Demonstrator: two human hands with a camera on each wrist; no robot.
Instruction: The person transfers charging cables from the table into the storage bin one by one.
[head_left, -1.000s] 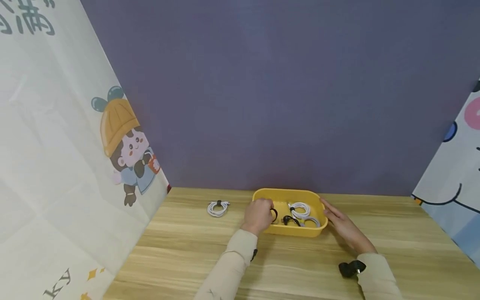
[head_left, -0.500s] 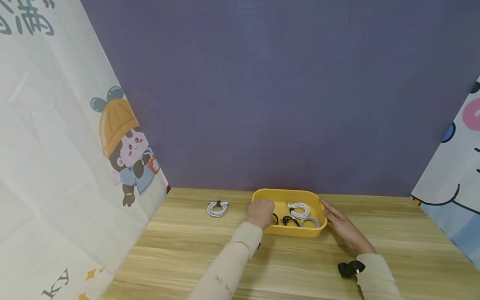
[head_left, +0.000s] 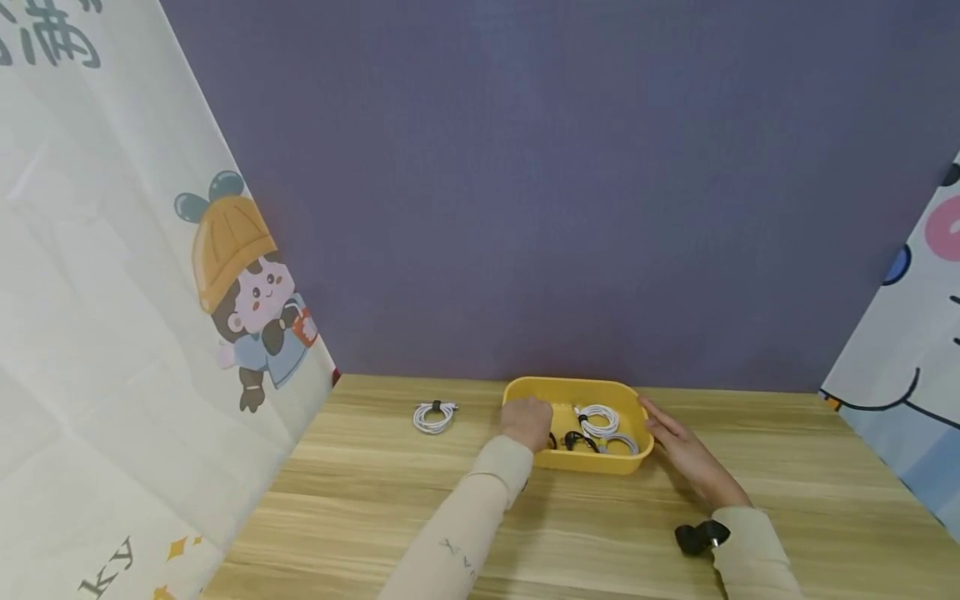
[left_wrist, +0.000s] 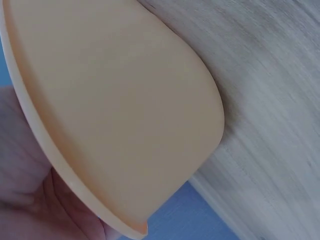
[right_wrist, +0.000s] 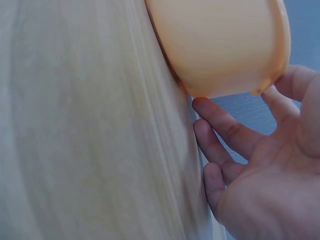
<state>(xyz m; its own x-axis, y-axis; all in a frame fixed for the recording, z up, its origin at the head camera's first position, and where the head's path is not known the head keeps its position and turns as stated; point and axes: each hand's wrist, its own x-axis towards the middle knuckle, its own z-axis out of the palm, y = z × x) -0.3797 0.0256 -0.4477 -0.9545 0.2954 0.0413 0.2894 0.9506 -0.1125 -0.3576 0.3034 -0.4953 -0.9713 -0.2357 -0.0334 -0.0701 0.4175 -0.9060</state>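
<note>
head view looks forward and down from six o'clock; both wrist views sit close against the yellow bin [head_left: 579, 461], shared by all.

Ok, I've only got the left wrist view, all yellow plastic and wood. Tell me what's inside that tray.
Observer: In the head view, the yellow tray holds two white coiled cables and a black cable.
Operator: Now give me the right hand.
Observer: The right hand lies open, fingers straight, at the tray's right end.
Operator: Report anything outside the tray.
Observer: Another white coil lies on the table, left of the tray and apart from it.
</note>
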